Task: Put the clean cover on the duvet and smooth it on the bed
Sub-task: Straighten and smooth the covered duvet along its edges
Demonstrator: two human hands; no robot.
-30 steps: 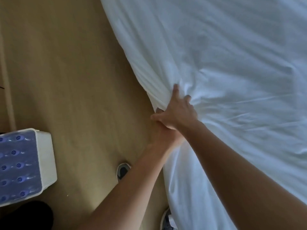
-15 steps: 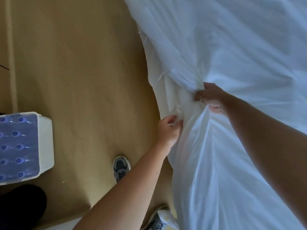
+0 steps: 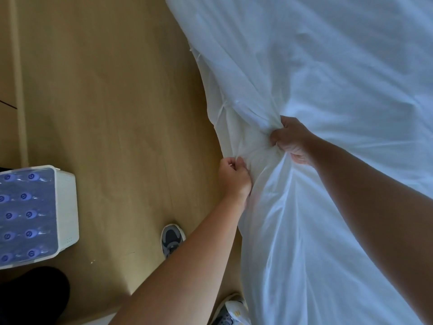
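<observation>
The white cover (image 3: pixel 328 66) fills the right of the scene, its edge hanging over the wood floor (image 3: pixel 105 102). The right hand (image 3: pixel 290 139) clamps a gathered bunch of it — the left hand (image 3: pixel 234 177), just beside and nearer, pinches the edge. A white box (image 3: pixel 65 207) sits at left.

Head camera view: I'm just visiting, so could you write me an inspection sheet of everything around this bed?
Surface: covered entirely by the white fabric duvet cover, which is creased and bunched at its floor-side edge.
Job's things: creamier fabric shows at the cover's edge, beside thin white ties.
Clutter: white plastic box with a blue patterned top; dark shape, unidentifiable.
Hands: left hand pinches the cover's edge; right hand grips a bunch of it.
Cables: nothing seen.
Surroundings: light wooden floor; grey-and-white trainer, second trainer.
</observation>
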